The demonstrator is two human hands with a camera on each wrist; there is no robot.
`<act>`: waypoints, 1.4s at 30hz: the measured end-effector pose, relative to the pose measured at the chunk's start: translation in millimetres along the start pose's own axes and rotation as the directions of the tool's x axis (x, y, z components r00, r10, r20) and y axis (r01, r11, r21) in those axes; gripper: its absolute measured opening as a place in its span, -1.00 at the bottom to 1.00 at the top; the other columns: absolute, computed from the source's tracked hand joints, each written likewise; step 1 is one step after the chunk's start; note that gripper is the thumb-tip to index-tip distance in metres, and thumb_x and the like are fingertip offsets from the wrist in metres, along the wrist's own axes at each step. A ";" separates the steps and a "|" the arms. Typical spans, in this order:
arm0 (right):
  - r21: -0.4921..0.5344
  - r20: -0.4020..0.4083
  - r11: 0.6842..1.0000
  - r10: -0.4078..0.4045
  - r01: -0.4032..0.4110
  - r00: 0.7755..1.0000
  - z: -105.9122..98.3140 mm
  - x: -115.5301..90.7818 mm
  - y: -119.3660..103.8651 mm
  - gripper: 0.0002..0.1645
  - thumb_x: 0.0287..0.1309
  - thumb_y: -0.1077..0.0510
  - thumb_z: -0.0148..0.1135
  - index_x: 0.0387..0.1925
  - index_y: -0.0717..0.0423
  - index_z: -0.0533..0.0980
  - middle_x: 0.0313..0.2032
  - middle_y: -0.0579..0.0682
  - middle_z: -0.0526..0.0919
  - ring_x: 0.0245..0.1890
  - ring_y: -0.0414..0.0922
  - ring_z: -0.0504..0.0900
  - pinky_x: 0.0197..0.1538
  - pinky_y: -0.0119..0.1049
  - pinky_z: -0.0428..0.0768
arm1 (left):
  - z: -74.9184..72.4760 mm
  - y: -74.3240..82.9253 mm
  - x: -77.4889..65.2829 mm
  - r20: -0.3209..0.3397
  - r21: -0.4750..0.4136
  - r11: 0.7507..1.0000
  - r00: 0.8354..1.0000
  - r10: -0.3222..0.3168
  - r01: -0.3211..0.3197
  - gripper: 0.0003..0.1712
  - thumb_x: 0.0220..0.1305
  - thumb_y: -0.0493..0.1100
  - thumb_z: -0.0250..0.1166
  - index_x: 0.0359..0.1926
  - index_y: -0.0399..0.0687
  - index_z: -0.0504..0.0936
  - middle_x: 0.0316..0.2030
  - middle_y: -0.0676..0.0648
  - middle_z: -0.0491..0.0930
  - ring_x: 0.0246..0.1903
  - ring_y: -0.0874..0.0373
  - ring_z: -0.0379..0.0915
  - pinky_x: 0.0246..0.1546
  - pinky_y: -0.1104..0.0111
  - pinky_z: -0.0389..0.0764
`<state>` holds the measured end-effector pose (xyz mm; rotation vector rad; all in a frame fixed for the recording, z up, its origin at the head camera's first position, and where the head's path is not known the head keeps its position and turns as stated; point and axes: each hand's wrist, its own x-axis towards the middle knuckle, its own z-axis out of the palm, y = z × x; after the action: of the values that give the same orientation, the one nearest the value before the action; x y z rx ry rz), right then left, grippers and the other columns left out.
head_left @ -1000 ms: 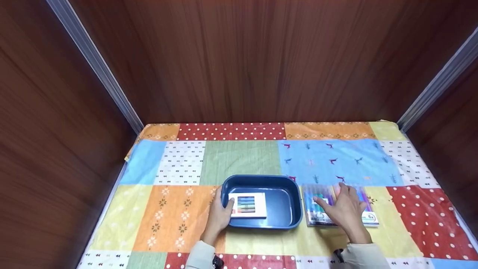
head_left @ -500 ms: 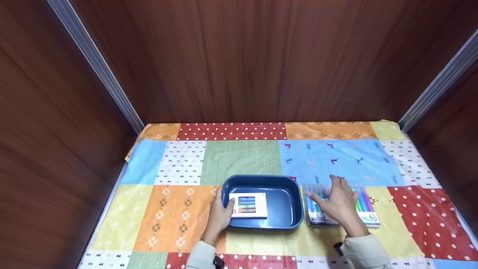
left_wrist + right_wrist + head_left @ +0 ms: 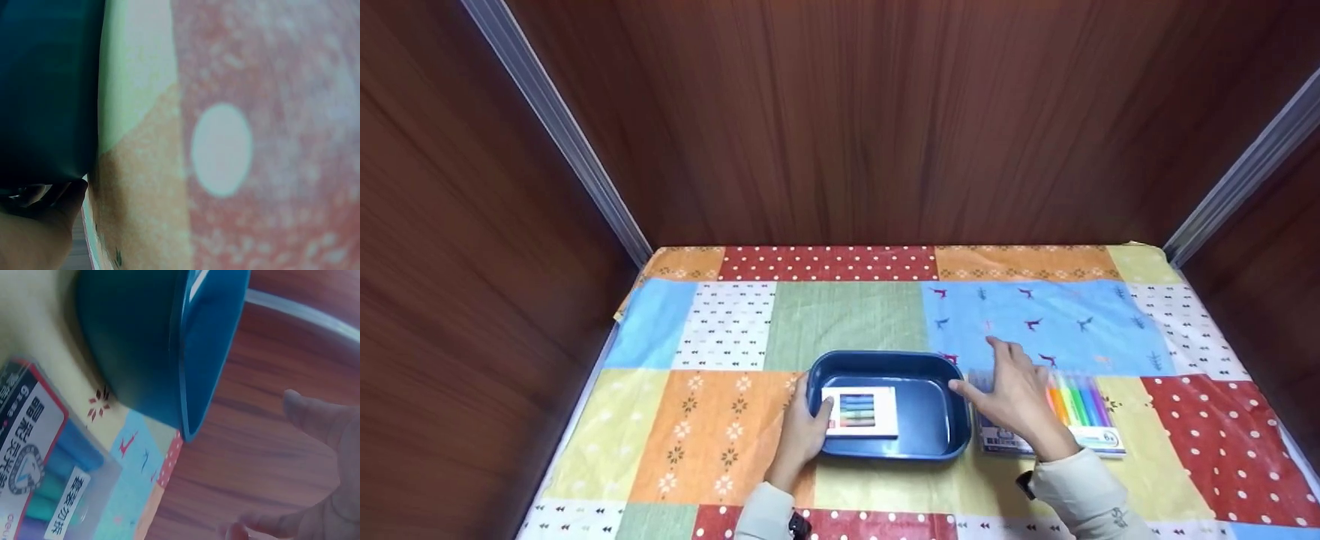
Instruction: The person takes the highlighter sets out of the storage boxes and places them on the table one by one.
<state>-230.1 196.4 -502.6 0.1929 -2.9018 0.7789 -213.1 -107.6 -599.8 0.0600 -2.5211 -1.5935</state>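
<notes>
A blue plastic bin (image 3: 915, 452) stands on the patchwork cloth, and a white box of crayons (image 3: 885, 411) lies inside it at the left. My left hand (image 3: 802, 431) grips the bin's left wall, its thumb over the rim by the crayon box. In the left wrist view its fingers (image 3: 70, 205) are at the bin's lower edge. My right hand (image 3: 1016, 394) hovers with thumb and fingers spread, holding nothing, its thumb near the bin's right rim. Beneath it lie clear packs of coloured markers (image 3: 1081, 405), partly hidden by the hand; one pack (image 3: 62, 464) shows labels in the right wrist view.
The patchwork tablecloth (image 3: 847, 319) spreads beyond the bin and to both sides. A brown wood-grain panel (image 3: 847, 135) rises behind the table, with more panels and metal edge strips (image 3: 562, 135) at left and right.
My right hand has moved left and a little away from me, from over the marker packs towards the bin's right rim. The left hand and the bin have stayed in place.
</notes>
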 end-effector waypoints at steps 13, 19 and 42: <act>-0.044 0.068 0.979 -0.196 0.199 0.978 18.2 5.0 -14.1 0.09 -0.23 -0.40 0.30 0.16 0.28 0.27 0.03 0.22 0.38 0.00 0.16 0.32 0.05 0.05 0.32 | 0.7 -1.4 0.8 -0.007 0.007 1.000 1.000 0.011 -0.011 -0.39 0.24 -0.20 0.15 0.30 -0.05 0.20 0.18 -0.18 0.35 0.18 -0.06 0.22 0.21 0.09 0.19; -0.068 0.113 0.960 -0.262 0.271 0.958 26.3 7.3 -20.7 0.05 -0.29 -0.30 0.40 0.14 0.28 0.30 0.01 0.16 0.42 -0.04 0.10 0.36 0.05 -0.02 0.37 | 1.4 -2.4 0.7 -0.003 0.009 1.000 1.000 0.006 -0.006 -0.38 0.24 -0.20 0.15 0.30 -0.04 0.19 0.19 -0.18 0.33 0.18 -0.07 0.21 0.21 0.07 0.18; -0.116 0.365 0.906 -0.342 0.407 0.866 54.4 24.1 -48.2 0.06 -0.28 -0.35 0.37 0.15 0.24 0.31 0.02 0.13 0.41 0.05 0.08 0.33 0.14 -0.01 0.30 | 2.0 -4.5 1.5 -0.007 0.008 1.000 1.000 0.014 -0.014 -0.39 0.26 -0.23 0.12 0.31 -0.07 0.18 0.20 -0.17 0.31 0.20 -0.04 0.18 0.22 0.11 0.17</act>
<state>-251.3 125.4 -522.0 0.9270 -3.0654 0.4302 -215.1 -107.9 -604.5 0.0492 -2.5170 -1.5759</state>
